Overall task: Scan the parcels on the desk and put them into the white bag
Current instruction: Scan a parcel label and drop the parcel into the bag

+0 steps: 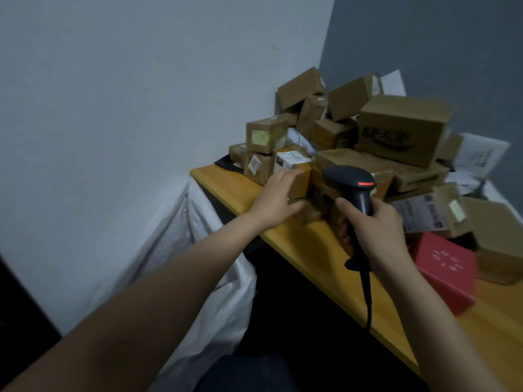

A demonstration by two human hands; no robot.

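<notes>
Parcels point(402, 128) crowd desk point(226, 179); left hand point(276, 199) grips small carton point(301, 179), right hand point(376, 224) grips scanner point(351, 179).

Single head-worn wide-angle view: the camera is looking forward and down along both forearms point(169, 278), tilted so the desk point(311, 250) is running diagonally. It is framing the left hand point(276, 203) on a parcel point(300, 181) and the right hand point(376, 222) gripping the scanner point(351, 179) at close range, mid-frame.

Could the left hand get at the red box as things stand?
Probably not readily: the left hand grips a brown parcel, and the right hand with the scanner sits between it and the red box.
</notes>
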